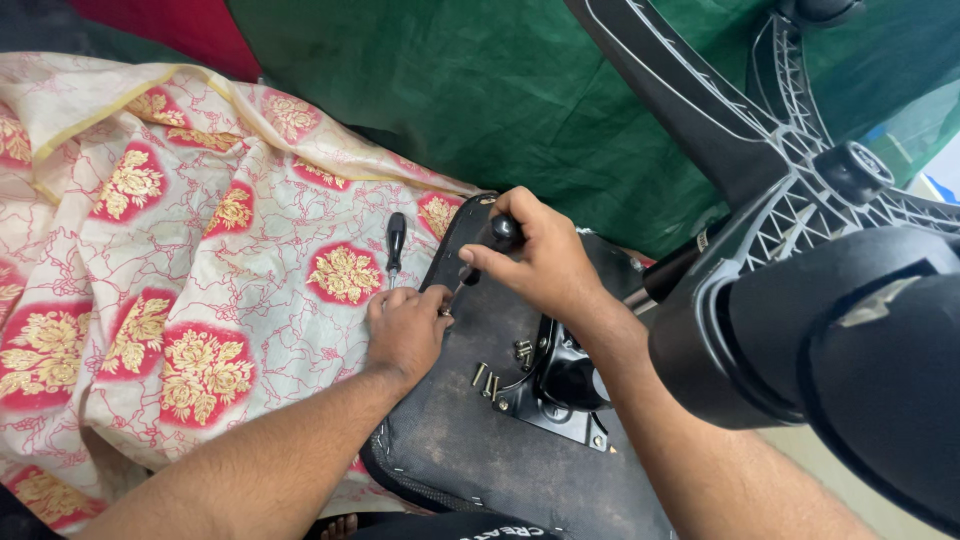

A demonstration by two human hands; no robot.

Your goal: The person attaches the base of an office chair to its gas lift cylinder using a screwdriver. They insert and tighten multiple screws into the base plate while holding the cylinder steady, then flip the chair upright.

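**Driving a screw into an upturned chair seat**

Holding a screwdriver (478, 262) by its black handle, the right hand (540, 265) has fingers wrapped tight around it, so that grip is clamped on the tool. Shaft slants down-left to a small screw (445, 312) near the left edge of the seat underside (470, 440). Left hand (405, 330) rests on the seat, fingertips pinched together at the screw and tool tip; whether it truly grips the screw cannot be told.

Handling, as a judgement: screw is tiny, hard, smooth, likely to slip or roll, best pinched at the shank. Screwdriver is light and stiff, handle is the place to hold. Seat looks heavy, rigid board under thin black fabric, unlikely to shift.

Loose screws (486, 380) lie just beside the black metal mounting plate (560, 385). A second screwdriver (396, 243) lies on the floral cloth (200, 250), just off the seat edge.

Room: open cloth to the left, free for the elbow. Right side is crowded by the chair base (790, 170) and a dark armrest (830, 330) near the right forearm. Seat edge is close to the screw, little margin there.
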